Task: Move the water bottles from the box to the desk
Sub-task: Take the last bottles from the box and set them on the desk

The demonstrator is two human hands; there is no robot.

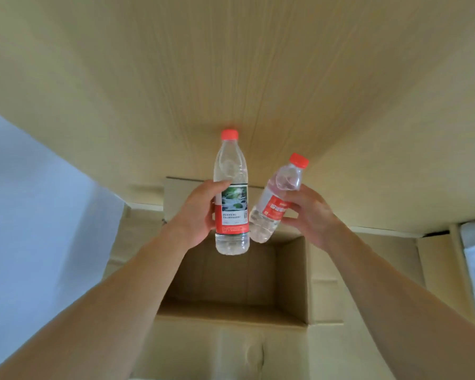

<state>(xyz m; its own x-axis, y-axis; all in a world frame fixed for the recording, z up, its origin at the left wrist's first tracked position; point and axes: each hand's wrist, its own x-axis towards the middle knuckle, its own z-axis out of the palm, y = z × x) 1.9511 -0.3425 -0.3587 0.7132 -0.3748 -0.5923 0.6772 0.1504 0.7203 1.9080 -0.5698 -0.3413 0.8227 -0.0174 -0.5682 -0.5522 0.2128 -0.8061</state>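
While both bottles hang above the open cardboard box (294,272), your left hand (196,215) wraps the tall water bottle (231,193) upright, and your right hand (310,212) grips the small tilted bottle (279,200), clear for the wooden desk (231,64).

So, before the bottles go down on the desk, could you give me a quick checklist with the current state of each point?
1. Left hand grips the larger bottle: ok.
2. Right hand grips the smaller bottle: ok.
3. Both red caps on: ok.
4. Larger bottle upright: ok; smaller bottle upright: not ok, tilted.
5. Bare desk ahead for setting down: ok.
6. Box emptied: ok as far as its interior shows.
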